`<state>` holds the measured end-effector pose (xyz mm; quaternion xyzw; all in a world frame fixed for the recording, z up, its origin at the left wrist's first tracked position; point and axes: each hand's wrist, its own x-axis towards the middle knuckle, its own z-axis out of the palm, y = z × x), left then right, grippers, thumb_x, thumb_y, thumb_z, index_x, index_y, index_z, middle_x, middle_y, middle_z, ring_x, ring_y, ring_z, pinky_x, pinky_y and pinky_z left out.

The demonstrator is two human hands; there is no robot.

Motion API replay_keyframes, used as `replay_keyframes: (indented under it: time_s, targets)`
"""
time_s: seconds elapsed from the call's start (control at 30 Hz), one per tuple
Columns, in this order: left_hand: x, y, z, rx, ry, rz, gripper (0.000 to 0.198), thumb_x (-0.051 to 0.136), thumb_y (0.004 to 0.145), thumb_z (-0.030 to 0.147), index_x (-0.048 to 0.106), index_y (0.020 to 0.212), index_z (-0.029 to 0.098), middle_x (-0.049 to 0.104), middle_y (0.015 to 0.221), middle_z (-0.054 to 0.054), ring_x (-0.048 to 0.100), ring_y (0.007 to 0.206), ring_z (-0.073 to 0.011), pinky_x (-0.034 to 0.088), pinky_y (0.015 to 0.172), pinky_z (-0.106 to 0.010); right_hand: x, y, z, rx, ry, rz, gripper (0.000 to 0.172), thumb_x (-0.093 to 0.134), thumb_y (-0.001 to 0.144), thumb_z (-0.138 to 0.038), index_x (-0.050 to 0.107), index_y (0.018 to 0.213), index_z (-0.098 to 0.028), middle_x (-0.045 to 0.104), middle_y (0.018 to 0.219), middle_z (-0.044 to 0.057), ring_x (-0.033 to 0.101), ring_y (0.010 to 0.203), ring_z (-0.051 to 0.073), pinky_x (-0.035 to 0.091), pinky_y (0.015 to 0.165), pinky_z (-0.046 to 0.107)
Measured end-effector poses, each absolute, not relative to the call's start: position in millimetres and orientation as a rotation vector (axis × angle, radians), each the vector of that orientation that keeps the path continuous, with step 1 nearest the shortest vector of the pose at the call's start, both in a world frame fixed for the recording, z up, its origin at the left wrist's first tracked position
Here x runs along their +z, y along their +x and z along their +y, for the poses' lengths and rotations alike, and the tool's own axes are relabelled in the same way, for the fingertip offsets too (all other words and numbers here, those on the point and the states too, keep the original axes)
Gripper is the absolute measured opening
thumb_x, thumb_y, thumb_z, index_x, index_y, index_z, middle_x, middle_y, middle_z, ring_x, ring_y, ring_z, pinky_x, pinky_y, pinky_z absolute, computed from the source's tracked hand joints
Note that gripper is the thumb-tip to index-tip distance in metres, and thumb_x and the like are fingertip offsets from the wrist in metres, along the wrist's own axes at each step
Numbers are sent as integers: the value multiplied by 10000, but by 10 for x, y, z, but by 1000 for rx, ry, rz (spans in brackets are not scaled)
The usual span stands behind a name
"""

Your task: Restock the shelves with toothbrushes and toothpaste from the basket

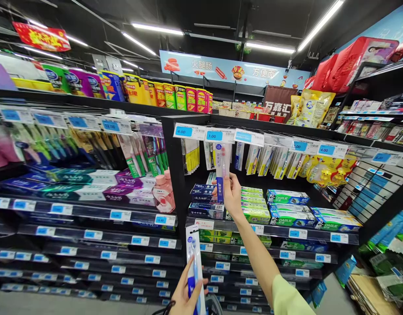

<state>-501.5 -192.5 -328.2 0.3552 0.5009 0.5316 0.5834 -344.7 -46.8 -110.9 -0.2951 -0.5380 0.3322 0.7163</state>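
My right hand [231, 194] reaches to the rack and grips the lower part of a packaged toothbrush [222, 164] with a pink head. That pack stands upright just under the 3.00 price tag [217, 135]; whether it still hangs on a hook cannot be made out. Lower down, my left hand [185, 286] is closed around another packaged toothbrush [194, 262], a blue one in a white and blue pack, tilted slightly. Other packaged toothbrushes [262, 159] hang to the right of my right hand. Dark blue toothpaste boxes [206, 210] lie stacked below it.
Green and white toothpaste boxes [291, 214] fill the shelf on the right. A black shelf post [173, 175] divides the two bays. Pink bottles [163, 192] stand left of it. Chip canisters [168, 95] line the top. Green packages [393, 271] sit at the lower right.
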Motion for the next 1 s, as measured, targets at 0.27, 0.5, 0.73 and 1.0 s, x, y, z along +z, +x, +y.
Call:
replay_keyframes:
  time_s: [0.27, 0.5, 0.73, 1.0]
  targets:
    - [-3325, -5040, -1932, 1260, 839, 1164, 1056, 791, 677, 735, 441, 1563, 279, 716, 1306, -130, 767, 984, -330, 672, 773, -388, -1133, -3538, -545, 728, -645, -1160, 342, 535, 1018, -557, 576, 1103, -228, 760, 856, 17, 666, 546, 124, 558, 484, 237]
    - [-3310, -5069, -1946, 1242, 880, 1191, 1070, 784, 678, 741, 437, 1567, 257, 665, 1398, -156, 765, 1004, -337, 668, 775, -385, -1141, -3517, -566, 736, -656, -1174, 337, 543, 1015, -553, 579, 1117, -234, 764, 890, 20, 684, 578, 134, 564, 501, 244]
    - [-3243, -5063, -1965, 1183, 832, 1201, 1036, 764, 702, 738, 419, 1578, 305, 595, 1483, -137, 757, 1004, -320, 666, 772, -378, -1141, -3533, -590, 749, -652, -1165, 365, 548, 1002, -581, 580, 1109, -234, 760, 883, 23, 692, 583, 136, 565, 496, 241]
    - [-3276, -5054, -1966, 1179, 810, 1212, 1060, 743, 704, 766, 394, 1594, 308, 716, 1281, -108, 753, 899, -296, 667, 782, -407, -1370, -3489, -565, 876, -655, -1009, 364, 602, 965, -592, 569, 1059, -242, 747, 833, 7, 705, 587, 141, 561, 470, 227]
